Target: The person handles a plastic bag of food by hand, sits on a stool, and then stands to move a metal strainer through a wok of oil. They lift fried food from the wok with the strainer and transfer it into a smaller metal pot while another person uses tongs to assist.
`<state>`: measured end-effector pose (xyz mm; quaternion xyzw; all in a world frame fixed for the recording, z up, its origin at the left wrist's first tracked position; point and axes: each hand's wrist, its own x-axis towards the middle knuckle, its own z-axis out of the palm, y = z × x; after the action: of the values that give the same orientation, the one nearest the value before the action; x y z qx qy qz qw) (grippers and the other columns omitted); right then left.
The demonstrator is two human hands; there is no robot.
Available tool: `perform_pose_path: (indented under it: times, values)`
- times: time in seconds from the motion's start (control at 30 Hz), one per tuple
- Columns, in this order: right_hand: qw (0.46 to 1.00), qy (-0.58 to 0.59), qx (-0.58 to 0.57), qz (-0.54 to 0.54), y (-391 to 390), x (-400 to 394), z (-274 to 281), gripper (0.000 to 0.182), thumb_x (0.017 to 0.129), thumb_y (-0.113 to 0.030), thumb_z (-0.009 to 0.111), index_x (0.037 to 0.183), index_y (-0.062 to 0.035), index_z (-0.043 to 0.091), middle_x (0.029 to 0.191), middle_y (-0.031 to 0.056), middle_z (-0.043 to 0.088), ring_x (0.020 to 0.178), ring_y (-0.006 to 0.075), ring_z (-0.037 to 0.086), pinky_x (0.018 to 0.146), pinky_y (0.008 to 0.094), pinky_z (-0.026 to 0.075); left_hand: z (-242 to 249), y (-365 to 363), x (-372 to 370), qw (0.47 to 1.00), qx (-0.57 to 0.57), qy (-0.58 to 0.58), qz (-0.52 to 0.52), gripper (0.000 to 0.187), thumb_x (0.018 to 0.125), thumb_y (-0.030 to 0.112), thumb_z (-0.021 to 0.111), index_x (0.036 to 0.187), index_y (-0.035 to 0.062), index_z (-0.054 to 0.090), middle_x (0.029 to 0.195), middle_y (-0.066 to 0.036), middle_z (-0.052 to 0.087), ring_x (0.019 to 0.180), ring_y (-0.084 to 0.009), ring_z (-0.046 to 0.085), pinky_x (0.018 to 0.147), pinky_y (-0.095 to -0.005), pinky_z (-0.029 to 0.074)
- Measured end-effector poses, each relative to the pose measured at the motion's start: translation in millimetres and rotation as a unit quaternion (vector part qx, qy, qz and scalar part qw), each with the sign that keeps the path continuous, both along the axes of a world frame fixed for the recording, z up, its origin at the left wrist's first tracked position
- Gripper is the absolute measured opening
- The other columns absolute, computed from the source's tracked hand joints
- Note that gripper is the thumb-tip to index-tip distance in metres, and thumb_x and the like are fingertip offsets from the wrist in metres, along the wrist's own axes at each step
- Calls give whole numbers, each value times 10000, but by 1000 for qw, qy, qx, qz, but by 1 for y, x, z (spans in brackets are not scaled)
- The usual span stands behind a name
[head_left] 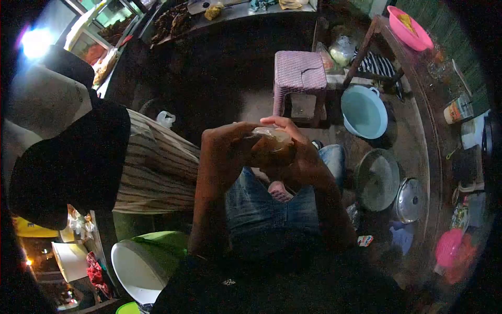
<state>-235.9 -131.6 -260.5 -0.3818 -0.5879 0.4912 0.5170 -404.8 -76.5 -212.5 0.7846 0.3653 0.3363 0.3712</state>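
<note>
A small clear plastic bag with something brownish inside (274, 140) is held up between my two hands, above my lap. My left hand (225, 149) is closed on its left side, fingers bent toward the top of the bag. On the other side, my right hand (303, 157) wraps round the bag, with a finger reaching across its top edge. What exactly the bag contains cannot be made out. Below the hands are my jeans (272, 209).
A pink woven-pattern stool (299, 70) stands ahead. To the right are a light-blue basin (364, 111), a large round metal pan (377, 180) and a lid (409, 200). A person in a dark top (73, 152) is close on my left, near a white-and-green tub (137, 267).
</note>
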Motion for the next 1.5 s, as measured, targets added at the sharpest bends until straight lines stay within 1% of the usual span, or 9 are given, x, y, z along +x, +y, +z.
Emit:
perform_pose_path:
  times: [0.2,0.33,0.5,0.67,0.77,0.93,1.03,1.33,1.5]
  values:
    - [996,-65,61,-16,0,8,-7,791,644,-181,785,1293,-59,348,1270,125,419,1145,236,468,951,342,409,3,3,-1,998,-60,-23,20,181,773,101,641,922,-2,648,798,-129,665,712,-170,659,597,-282,528]
    - [987,-78,138,-31,-1,9,-9,763,635,-175,790,1272,-55,387,1287,139,403,1165,262,450,964,355,395,21,0,1,999,-29,-25,-8,186,795,134,629,926,3,649,795,-127,665,732,-173,662,613,-290,533]
    - [983,-132,115,-56,-6,13,-15,752,633,-193,791,1260,-44,402,1283,148,420,1165,265,452,959,362,398,20,0,1,1000,5,-20,-10,170,791,103,625,920,-6,650,795,-130,665,736,-173,662,620,-285,537]
    - [992,-51,92,-64,-7,12,-25,695,657,-187,775,1240,-42,425,1250,142,466,1116,242,497,937,349,414,25,-4,4,998,-56,-14,-9,178,758,49,635,921,-20,649,798,-132,666,736,-168,659,628,-280,538]
    - [987,-54,137,-69,-4,15,-26,649,671,-185,768,1214,-37,445,1240,134,477,1093,222,514,921,340,426,21,-5,5,997,-72,-17,-15,181,751,25,628,923,-28,648,800,-135,664,743,-162,655,638,-275,535]
    - [994,-35,89,-57,-10,12,-12,646,678,-193,768,1202,-25,429,1209,136,490,1081,223,521,907,341,432,19,-8,9,997,-62,-44,-2,176,744,4,624,915,-36,647,806,-135,665,745,-160,653,639,-270,527]
    - [969,-130,179,-108,-7,15,-16,663,668,-191,775,1206,-31,421,1187,130,499,1080,223,520,900,339,433,21,-9,9,997,-77,-32,-1,177,739,-10,622,912,-36,647,811,-138,666,744,-169,656,633,-269,525]
    - [995,-17,66,-79,-17,7,-1,557,718,-133,717,1186,-59,424,1114,112,527,1026,181,538,883,314,439,18,-14,14,998,-47,-37,2,209,701,-56,610,905,-33,648,805,-148,662,724,-178,657,624,-269,523]
    - [990,125,-20,-64,-19,1,-4,510,736,-83,686,1173,-52,425,1119,85,503,1052,159,510,888,288,430,11,-17,18,999,6,-41,20,219,684,-73,597,892,-27,646,796,-143,655,711,-174,652,605,-260,510]
